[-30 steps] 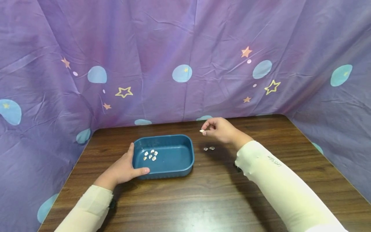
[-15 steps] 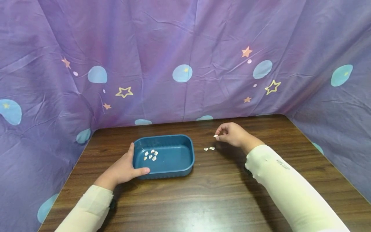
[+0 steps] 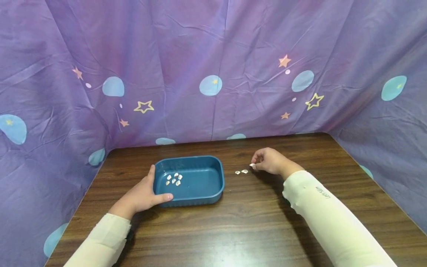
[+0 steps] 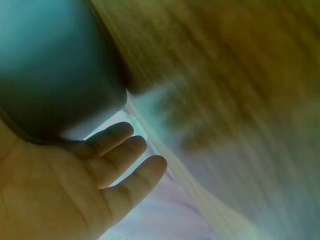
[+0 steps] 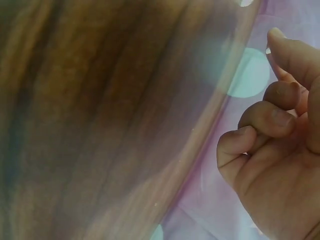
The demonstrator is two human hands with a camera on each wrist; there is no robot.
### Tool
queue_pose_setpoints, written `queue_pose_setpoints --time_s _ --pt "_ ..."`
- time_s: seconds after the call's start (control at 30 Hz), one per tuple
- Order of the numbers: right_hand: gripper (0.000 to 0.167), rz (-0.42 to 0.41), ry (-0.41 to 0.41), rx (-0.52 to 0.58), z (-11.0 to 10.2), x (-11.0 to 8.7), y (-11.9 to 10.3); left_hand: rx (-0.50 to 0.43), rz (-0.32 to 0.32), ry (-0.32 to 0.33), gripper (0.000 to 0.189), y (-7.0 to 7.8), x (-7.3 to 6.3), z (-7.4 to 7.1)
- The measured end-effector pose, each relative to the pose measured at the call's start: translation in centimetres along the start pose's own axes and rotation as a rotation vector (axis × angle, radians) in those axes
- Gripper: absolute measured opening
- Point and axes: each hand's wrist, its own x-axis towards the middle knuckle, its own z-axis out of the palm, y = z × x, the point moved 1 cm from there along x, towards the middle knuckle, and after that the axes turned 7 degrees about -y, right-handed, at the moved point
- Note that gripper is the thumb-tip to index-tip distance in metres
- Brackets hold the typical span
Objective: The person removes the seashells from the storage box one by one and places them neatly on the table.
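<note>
A blue rectangular tub [image 3: 190,202] stands on the table at centre left in the head view. My left hand [image 3: 140,191] rests on its left end, thumb along the near rim and index finger at the left wall. In the left wrist view the other fingers [image 4: 132,182] stretch out straight below the tub. Several small white seashells [image 3: 174,181] lie inside, towards the left. Thumb and index finger of my right hand [image 3: 269,161] pinch another seashell [image 3: 252,165] close over the table. Two more seashells [image 3: 244,171] lie just left of those fingertips.
The dark wooden table [image 3: 213,233] reaches back to a purple curtain [image 3: 180,74] printed with stars and blue blobs. This cloth also hangs along both sides.
My right hand has carried the pinched seashell to the right, then down and nearer the table, just right of the two seashells there. The left hand and tub stay put.
</note>
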Motion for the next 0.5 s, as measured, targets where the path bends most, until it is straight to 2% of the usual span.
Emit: queue_pose_setpoints --time_s 0.33,0.5 --pt "0.012 -0.003 -0.029 -0.014 0.80 0.33 0.35 -0.006 -0.005 -0.005 0.138 0.07 -0.01 -0.06" --pt "0.013 -0.011 -0.041 -0.054 1.00 0.35 0.15 -0.004 -0.007 -0.007 0.137 0.06 0.00 -0.06"
